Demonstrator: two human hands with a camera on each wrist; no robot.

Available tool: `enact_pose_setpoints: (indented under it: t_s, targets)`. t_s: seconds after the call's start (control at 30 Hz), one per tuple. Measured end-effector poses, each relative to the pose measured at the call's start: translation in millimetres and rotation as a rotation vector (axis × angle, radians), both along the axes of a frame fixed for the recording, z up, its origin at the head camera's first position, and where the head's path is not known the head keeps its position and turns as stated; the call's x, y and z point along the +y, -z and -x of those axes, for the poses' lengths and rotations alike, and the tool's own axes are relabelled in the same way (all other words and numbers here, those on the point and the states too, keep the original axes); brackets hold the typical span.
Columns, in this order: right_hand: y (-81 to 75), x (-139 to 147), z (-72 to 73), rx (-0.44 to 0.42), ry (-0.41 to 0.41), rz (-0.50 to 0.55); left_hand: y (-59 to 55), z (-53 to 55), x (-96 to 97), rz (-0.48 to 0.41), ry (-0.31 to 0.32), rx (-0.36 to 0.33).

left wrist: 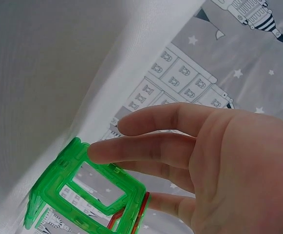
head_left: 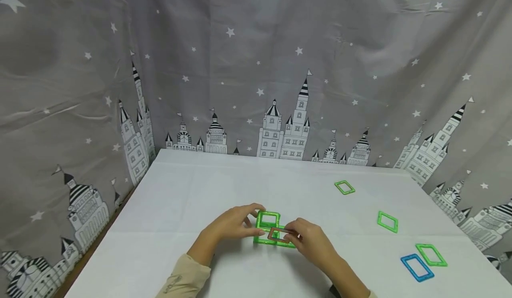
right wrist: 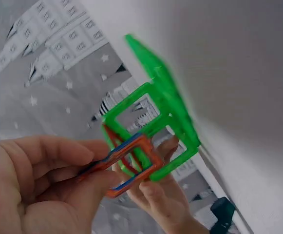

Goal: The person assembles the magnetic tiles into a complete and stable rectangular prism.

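Green square magnetic tiles are joined into a small upright structure in front of me. My left hand grips it from the left, with fingers at the top edge and the thumb lower down. A thin red tile lies along one side of the structure in the left wrist view. From the right, my right hand pinches a red-orange tile frame with blue along its edge. That frame is tilted and overlaps the green structure in the right wrist view.
On the right half of the white table lie loose tiles: a far green one, a nearer green one, and another green tile beside a blue one. A grey castle-print curtain closes off the back and sides.
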State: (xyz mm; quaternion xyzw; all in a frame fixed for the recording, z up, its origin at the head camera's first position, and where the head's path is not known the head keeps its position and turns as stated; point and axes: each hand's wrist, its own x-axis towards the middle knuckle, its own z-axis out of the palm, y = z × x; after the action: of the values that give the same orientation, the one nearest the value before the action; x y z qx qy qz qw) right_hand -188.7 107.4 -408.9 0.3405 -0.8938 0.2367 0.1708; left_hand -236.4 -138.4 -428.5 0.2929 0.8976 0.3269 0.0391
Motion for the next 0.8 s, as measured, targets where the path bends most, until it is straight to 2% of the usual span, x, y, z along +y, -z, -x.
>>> enact_pose_setpoints:
  t_s: [0.1,0.2,0.3,0.4,0.47,0.57,0.63,0.7,0.8]
  targets:
    - [-18.0,5,1.4,0.024,-0.067,-0.074,0.2,0.2,2.4,0.003,-0.01,-0.013]
    - [-35.4,7,5.7,0.047,-0.098,-0.126,-0.6,0.2,2.4,0.004,-0.027,-0.027]
    - [-40.0,4,10.2,0.002,-0.097,-0.149,-1.3,-0.1,2.2,-0.003,-0.032,-0.038]
    - [-25.7,-3,11.4,-0.078,-0.103,-0.12,-1.1,-0.6,1.6,0.004,-0.015,-0.046]
    - [-10.5,-8,9.5,-0.082,-0.116,-0.081,0.3,-1.2,2.4,0.005,-0.002,-0.047]
    - [10.1,-14,8.3,0.038,-0.151,-0.012,1.4,-2.1,3.2,0.013,0.002,-0.04]
    - [17.4,-17,8.8,0.138,-0.171,0.014,0.8,-2.1,2.7,0.013,-0.006,-0.04]
    - [19.1,-19,9.8,0.202,-0.168,0.015,-0.8,-1.8,1.6,0.013,-0.013,-0.035]
    - [16.5,-19,9.6,0.219,-0.142,-0.003,-2.9,-0.9,0.1,0.01,-0.017,-0.023]
